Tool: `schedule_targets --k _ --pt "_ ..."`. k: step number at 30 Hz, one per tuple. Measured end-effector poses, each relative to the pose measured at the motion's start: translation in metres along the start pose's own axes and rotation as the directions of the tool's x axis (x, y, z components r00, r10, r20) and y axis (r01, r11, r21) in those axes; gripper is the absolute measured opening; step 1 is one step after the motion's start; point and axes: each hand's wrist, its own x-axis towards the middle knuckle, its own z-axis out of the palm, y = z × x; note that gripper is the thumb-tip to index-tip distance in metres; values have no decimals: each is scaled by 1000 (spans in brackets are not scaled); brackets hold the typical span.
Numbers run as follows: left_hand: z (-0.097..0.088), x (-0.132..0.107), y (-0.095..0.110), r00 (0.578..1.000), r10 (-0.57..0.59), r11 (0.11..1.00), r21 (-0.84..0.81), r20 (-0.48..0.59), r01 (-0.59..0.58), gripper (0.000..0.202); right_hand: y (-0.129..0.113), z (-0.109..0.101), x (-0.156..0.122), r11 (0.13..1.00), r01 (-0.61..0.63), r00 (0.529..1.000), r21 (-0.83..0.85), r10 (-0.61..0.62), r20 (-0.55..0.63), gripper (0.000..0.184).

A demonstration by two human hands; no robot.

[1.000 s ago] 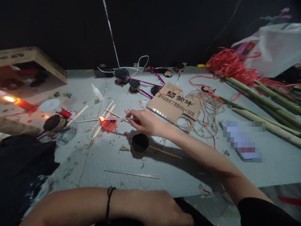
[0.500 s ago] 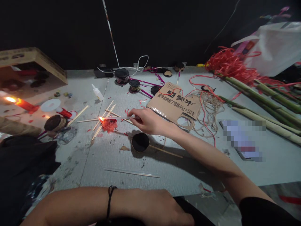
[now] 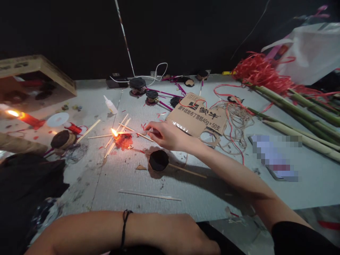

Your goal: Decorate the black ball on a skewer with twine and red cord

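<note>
My right hand (image 3: 166, 135) reaches out over the grey table (image 3: 207, 187) and pinches a thin wooden stick (image 3: 132, 132). The stick's far tip carries a small flame (image 3: 114, 132) just above a red wax blob (image 3: 123, 141) among several loose wooden sticks (image 3: 117, 129). A black round cup on a stick (image 3: 158, 160) lies just below that hand. My left hand (image 3: 183, 235) rests at the near edge with its forearm across the bottom; a black cord circles the wrist. Its fingers curl down out of sight.
A lit red candle (image 3: 25, 118) lies at far left by a wooden box (image 3: 34, 76). A glue bottle (image 3: 109, 104), a cardboard piece (image 3: 198, 115), twine (image 3: 236, 122), green stalks with red ribbon (image 3: 289, 106) and a thin clear rod (image 3: 150, 195) lie about.
The flame at the stick's tip has grown brighter and taller. My right hand shifted very slightly; the left arm stayed still.
</note>
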Motion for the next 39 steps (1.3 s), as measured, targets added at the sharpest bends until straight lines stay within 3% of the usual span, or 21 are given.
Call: schedule_targets --k 5,13,19,23,31,39 --pt "-4 -1 0 1000 -3 1000 -16 -9 3 19 16 -11 -18 996 9 996 94 0 -88 28" --pt "-10 -4 4 1000 -14 999 -30 -9 14 17 84 -15 -96 967 -157 938 203 210 -275 36" --pt "8 -6 -7 994 35 998 -42 -100 -39 11 112 -19 -134 961 -196 886 197 260 -385 40" --pt "18 -6 -14 985 36 996 -78 -168 -50 9 121 -28 -148 964 -205 890 167 255 -377 31" --pt "13 -6 -15 991 28 971 -233 -132 -58 14 133 -45 -161 956 -279 873 89 291 -393 29" --pt "30 -7 -27 982 79 952 -280 -170 -125 9 140 -50 -164 957 -289 876 -4 263 -404 27"
